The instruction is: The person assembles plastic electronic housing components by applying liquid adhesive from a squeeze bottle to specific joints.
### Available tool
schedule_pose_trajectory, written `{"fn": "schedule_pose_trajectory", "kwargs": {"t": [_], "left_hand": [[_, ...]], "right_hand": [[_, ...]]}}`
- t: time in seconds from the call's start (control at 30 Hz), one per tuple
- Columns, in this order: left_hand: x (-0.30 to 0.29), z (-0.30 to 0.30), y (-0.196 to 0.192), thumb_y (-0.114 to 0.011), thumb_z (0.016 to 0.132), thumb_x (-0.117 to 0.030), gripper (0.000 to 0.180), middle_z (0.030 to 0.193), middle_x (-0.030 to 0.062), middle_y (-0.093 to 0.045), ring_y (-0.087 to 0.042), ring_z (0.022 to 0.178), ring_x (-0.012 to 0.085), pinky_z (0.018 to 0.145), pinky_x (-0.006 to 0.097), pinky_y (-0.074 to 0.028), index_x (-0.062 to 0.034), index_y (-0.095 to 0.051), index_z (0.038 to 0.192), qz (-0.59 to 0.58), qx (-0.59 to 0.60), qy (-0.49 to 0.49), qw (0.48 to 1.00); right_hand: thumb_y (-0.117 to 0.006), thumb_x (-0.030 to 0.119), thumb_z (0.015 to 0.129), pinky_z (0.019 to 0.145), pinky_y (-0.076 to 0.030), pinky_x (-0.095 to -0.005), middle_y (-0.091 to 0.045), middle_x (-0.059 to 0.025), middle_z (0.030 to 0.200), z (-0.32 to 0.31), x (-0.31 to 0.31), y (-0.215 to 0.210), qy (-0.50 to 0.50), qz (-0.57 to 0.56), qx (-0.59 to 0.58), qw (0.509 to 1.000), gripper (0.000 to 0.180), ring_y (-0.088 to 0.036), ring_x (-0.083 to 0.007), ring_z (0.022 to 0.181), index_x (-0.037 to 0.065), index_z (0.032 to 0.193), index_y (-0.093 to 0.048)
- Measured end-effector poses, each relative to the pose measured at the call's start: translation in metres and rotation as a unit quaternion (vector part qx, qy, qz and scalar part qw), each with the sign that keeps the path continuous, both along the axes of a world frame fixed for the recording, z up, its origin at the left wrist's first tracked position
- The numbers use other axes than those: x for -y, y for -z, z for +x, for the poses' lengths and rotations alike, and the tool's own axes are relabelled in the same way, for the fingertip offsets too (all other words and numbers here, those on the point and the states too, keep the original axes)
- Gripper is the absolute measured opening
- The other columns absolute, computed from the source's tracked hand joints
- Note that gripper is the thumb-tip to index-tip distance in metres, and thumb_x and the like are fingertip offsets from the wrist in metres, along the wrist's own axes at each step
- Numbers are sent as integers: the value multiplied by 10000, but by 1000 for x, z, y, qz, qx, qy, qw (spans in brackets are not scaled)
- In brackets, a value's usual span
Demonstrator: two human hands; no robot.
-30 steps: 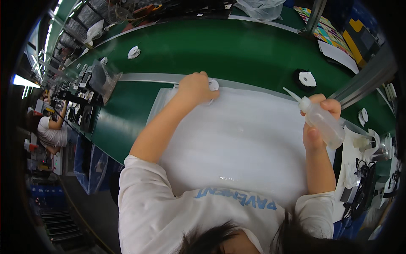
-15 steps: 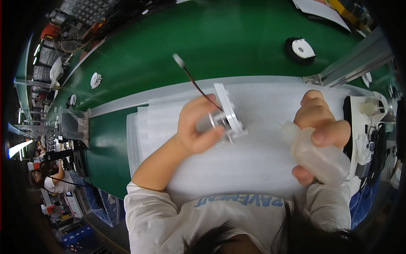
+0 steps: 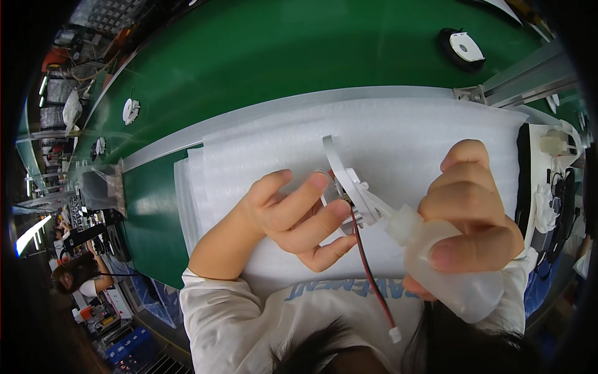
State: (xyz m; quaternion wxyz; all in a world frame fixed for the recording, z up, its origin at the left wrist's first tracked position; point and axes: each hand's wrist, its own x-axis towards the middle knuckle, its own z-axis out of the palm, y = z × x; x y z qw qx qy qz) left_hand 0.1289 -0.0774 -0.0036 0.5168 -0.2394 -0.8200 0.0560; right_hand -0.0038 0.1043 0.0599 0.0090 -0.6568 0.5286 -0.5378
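My left hand (image 3: 299, 215) grips a white plastic part (image 3: 350, 184) at its back side, holding it on edge over the white foam sheet (image 3: 268, 137). From that part a red and black cable (image 3: 367, 274) hangs toward me, ending in a small white connector (image 3: 395, 335). Wrapped round a translucent squeeze bottle (image 3: 461, 274) is my right hand (image 3: 467, 206), thumb pressed on its side. The bottle tilts, and its narrow nozzle (image 3: 377, 204) points at the part's right face. Whether the tip touches the part cannot be made out.
A green conveyor belt (image 3: 280, 50) runs beyond a metal rail (image 3: 280, 103). On it lie a black-and-white round part (image 3: 464, 48) and a white one (image 3: 131, 111). A metal post (image 3: 529, 78) stands at the right, near a white tray (image 3: 542, 149). A co-worker (image 3: 75, 274) is far left.
The white part has turned in my left hand, so its cable swung from pointing away to hanging toward me. My right hand brought the bottle left, its nozzle now at the part.
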Motion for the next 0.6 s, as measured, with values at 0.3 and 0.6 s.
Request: {"fn": "schedule_pose_trajectory", "kwargs": {"t": [0.3, 0.6], "left_hand": [[-1, 1, 2, -595, 736, -220, 488, 1039, 25, -520, -545, 891, 235, 807, 465, -343, -265, -371, 1168, 28, 11, -12, 999], [5, 0, -1, -580, 728, -298, 423, 1018, 74, -544, -551, 865, 269, 794, 455, -322, -255, -398, 1108, 66, 16, 2, 998]], "right_hand": [[-737, 306, 621, 658, -285, -391, -543, -56, 759, 1, 1, 3, 8, -23, 5, 1000, 403, -433, -171, 598, 187, 913, -487], [-686, 316, 683, 654, -294, -383, -514, -44, 699, 5, 1, 8, 35, -62, -60, 996, 324, -418, -160, 539, 184, 872, -458]]}}
